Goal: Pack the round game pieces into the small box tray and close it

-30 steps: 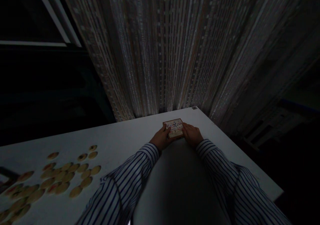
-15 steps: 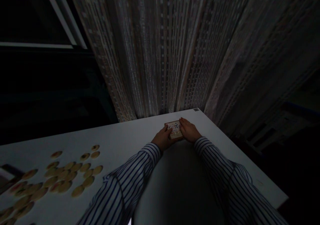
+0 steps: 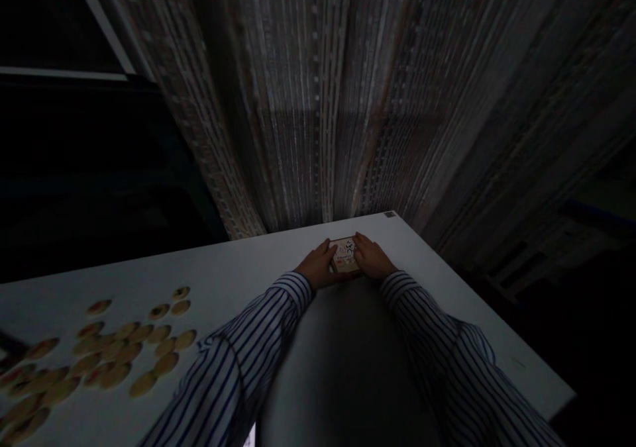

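Observation:
Between my two hands is a small flat box (image 3: 344, 256) with a printed, light-coloured top and a brown rim. My left hand (image 3: 318, 265) grips its left side, thumb near the top face. On the right side, my right hand (image 3: 372, 256) closes round the box with its fingers over the far corner. The box is at or just above the white table; the dim light does not show which. Several round wooden discs (image 3: 118, 351), some with dark or red marks, lie scattered on the table to the left, away from both hands.
The white table (image 3: 238, 261) ends at a right-hand edge and a back corner bearing a small grey square (image 3: 389, 214). Behind it hangs a string curtain (image 3: 318, 102). A dark object (image 3: 12, 351) is cut off at the left border.
The left hand has shifted its grip, its thumb moving off the middle of the box top, so more of the print shows. The view has turned slightly, sliding the discs left.

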Demonstrator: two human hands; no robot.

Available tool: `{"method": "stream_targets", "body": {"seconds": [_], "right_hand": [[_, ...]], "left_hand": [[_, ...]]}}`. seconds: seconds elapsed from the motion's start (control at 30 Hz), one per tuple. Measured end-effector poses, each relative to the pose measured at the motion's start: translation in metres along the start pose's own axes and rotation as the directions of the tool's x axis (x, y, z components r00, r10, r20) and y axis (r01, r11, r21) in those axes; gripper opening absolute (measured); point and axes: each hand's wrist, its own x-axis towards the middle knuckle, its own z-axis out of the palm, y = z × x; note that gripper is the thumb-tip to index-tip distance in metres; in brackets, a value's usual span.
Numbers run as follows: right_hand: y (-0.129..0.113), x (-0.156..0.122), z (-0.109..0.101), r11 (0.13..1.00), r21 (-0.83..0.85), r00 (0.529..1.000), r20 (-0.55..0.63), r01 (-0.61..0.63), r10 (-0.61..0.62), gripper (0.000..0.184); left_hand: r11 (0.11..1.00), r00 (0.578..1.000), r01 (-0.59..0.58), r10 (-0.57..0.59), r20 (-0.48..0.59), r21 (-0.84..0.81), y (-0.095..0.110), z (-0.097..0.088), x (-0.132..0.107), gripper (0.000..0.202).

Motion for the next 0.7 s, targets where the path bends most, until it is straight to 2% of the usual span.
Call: {"method": "stream_targets", "body": {"seconds": [0.37,0.6,0.7], "right_hand": [[0.013,-0.001,0.005,0.996,0.092,0.998,-0.065,0.004,0.002,0.053],[0.027,-0.037,-0.001,0.981,0.068,0.984,-0.022,0.180,-0.179,0.058],[0.031,-0.049,0.000,0.978,0.014,0.978,-0.025,0.206,-0.206,0.059]], "left_hand": [[1.000,1.000,0.025,-0.025,0.007,0.008,0.004,0.001,-0.003,0.098],[1.000,1.000,0.010,-0.010,-0.023,0.020,-0.001,0.008,-0.003,0.095],[1.000,0.999,0.001,0.000,-0.038,0.023,0.001,0.007,-0.005,0.094]]}}
